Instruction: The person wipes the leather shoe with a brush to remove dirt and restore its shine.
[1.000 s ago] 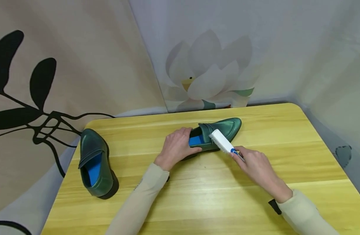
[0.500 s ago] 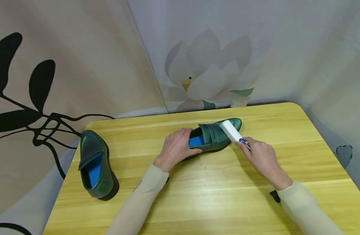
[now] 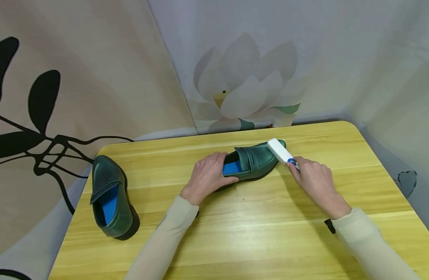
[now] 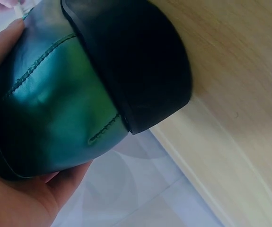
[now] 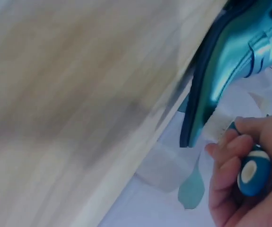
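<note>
A green loafer [image 3: 258, 159] with a blue insole lies on the table, its toe pointing right and away. My left hand [image 3: 209, 175] grips it round the heel; in the left wrist view the fingers and thumb wrap the green heel leather [image 4: 55, 99] above the black heel block [image 4: 140, 61]. In my right hand [image 3: 314, 182] is a white brush [image 3: 279, 149] with a blue-marked handle, its bristles down at the toe of the loafer. From the right wrist camera, curled fingers wrap the handle, whose blue and white end [image 5: 251, 175] shows.
A matching green loafer [image 3: 111, 198] stands at the table's left edge, toe pointing away. The wooden table [image 3: 256, 241] has rounded far corners. Behind it hangs a pale curtain [image 3: 253, 77] with a flower print, and black leaf shapes [image 3: 44, 99] show at the left.
The brush in my right hand has moved from the loafer's strap forward to its toe. My left hand keeps its grip at the heel, and the loafer stays in place.
</note>
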The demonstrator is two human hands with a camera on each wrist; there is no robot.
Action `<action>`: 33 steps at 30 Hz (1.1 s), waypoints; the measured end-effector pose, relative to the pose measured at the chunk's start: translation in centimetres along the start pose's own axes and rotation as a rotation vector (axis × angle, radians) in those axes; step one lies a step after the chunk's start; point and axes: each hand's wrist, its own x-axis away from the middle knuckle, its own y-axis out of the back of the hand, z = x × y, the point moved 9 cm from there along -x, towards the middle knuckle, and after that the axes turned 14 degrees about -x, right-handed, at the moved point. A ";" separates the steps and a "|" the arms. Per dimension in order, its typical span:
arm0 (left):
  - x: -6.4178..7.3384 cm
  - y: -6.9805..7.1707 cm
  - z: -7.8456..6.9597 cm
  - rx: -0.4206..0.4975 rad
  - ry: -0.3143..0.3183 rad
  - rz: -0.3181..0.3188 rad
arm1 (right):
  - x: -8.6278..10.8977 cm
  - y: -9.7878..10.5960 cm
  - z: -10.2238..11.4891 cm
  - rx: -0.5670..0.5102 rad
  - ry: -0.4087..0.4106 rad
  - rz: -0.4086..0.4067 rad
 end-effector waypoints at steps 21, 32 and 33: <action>0.1 0.0 0.0 0.029 0.003 0.038 | 0.8 0.3 0.4 -0.059 0.086 0.048; -0.2 0.1 0.0 -0.049 -0.025 0.125 | 0.0 1.8 -3.0 0.004 -0.069 0.029; -0.5 0.0 0.1 -0.051 -0.024 0.171 | 0.0 1.9 -3.2 -0.006 -0.084 0.027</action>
